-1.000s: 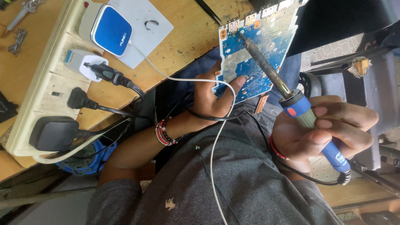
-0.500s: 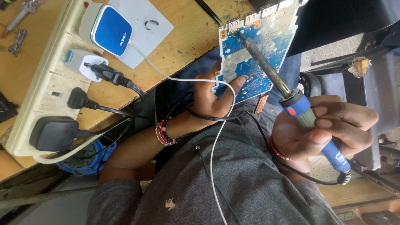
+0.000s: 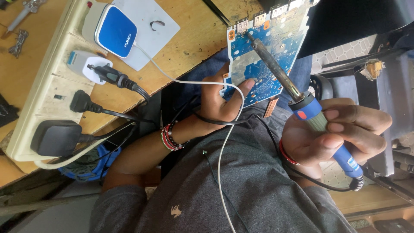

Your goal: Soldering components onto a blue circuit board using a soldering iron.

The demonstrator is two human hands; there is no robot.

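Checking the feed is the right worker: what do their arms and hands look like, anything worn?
Both forearms are bare, no gloves. The left hand has a stack of red, black and white beaded bracelets at the wrist. The right hand has a thin red band at its wrist. Grey shirt sleeves show higher up.

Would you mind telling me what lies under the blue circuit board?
Under the blue circuit board, dark blue trousers show, and the left hand grips its lower edge. Whatever lies under its middle is covered.

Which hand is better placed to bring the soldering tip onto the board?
Right hand: it grips the soldering iron, tip over the circuit board. The left hand holds that board.
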